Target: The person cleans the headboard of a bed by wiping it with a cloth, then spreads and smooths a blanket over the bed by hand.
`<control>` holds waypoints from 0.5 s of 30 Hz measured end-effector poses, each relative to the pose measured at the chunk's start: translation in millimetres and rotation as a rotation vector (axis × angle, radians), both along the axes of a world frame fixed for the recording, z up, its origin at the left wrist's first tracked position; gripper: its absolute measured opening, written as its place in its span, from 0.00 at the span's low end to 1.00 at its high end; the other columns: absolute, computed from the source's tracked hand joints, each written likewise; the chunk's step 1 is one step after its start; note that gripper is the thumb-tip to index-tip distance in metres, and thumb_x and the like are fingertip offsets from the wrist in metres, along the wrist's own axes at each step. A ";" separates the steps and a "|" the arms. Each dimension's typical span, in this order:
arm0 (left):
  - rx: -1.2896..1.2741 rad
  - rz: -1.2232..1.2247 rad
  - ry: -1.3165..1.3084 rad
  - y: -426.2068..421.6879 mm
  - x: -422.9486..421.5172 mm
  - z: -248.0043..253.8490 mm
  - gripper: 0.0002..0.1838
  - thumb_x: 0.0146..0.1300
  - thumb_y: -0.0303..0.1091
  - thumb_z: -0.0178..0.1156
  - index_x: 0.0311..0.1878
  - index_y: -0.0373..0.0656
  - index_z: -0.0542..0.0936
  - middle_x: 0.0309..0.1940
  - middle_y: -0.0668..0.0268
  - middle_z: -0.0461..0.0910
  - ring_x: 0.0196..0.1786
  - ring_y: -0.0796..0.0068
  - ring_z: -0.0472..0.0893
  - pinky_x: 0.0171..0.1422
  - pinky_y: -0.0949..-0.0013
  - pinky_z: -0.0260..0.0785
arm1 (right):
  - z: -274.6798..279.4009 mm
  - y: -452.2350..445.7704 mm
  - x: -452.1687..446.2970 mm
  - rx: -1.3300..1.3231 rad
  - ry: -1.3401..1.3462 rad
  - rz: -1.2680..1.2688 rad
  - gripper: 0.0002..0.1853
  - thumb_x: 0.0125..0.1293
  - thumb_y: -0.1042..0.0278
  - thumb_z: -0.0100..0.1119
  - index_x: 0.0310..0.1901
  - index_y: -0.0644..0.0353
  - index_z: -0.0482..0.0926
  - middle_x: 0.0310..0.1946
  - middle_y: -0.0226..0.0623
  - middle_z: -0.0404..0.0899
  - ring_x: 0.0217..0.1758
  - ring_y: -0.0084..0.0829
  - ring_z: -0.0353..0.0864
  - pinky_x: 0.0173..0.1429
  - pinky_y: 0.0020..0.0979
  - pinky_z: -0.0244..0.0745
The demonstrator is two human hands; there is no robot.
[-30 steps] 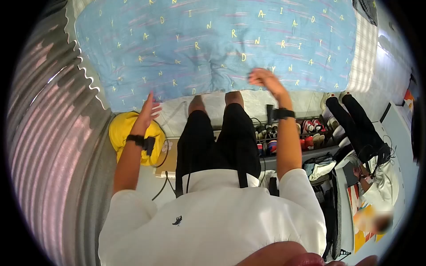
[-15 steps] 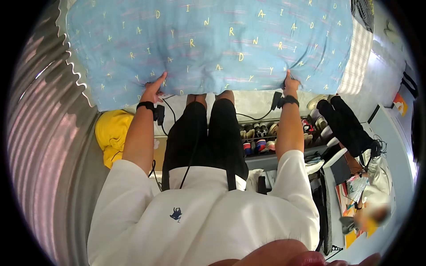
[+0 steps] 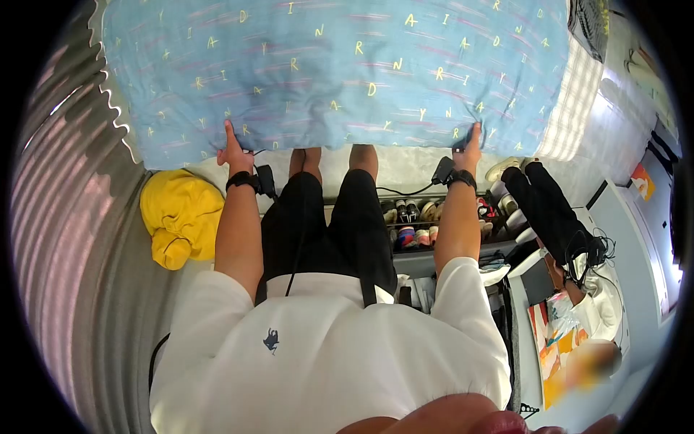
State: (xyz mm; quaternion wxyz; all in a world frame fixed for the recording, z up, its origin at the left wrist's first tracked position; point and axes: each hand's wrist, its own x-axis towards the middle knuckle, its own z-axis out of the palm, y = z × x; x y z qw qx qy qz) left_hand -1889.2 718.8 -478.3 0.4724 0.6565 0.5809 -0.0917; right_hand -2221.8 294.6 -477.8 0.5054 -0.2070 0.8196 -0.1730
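Observation:
A light blue quilt [image 3: 325, 79] with yellow letters and pink streaks covers the bed in front of me. At its near edge on the left, my left hand [image 3: 235, 153] is closed on the fabric, the thumb lying on top and the other fingers mostly hidden. Farther right along the same edge, my right hand [image 3: 468, 152] grips the quilt likewise, thumb pointing forward on top. Black straps with small devices are on both wrists. The quilt's surface looks fairly smooth, with light wrinkles.
A yellow cloth bundle [image 3: 181, 217] lies left by the grey curtain [image 3: 94, 289]. Shoes [image 3: 408, 211] fill a rack below my right arm. Another person in black trousers [image 3: 549, 210] is at the right, near a white cabinet. A checked sheet [image 3: 575, 101] shows beyond the quilt.
Both hands have come down from above the quilt onto its near edge and taken hold, then moved farther apart. The quilt's creases near the middle have flattened.

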 end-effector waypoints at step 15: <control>-0.414 0.070 0.348 28.8 -1.8 15.2 0.25 0.46 0.51 0.74 0.42 0.50 0.74 0.30 0.70 0.68 0.32 0.71 0.70 0.38 0.69 0.70 | 57.1 -105.7 -71.2 -0.342 -0.692 -0.236 0.25 0.61 0.60 0.62 0.57 0.61 0.71 0.54 0.38 0.75 0.56 0.39 0.74 0.63 0.43 0.67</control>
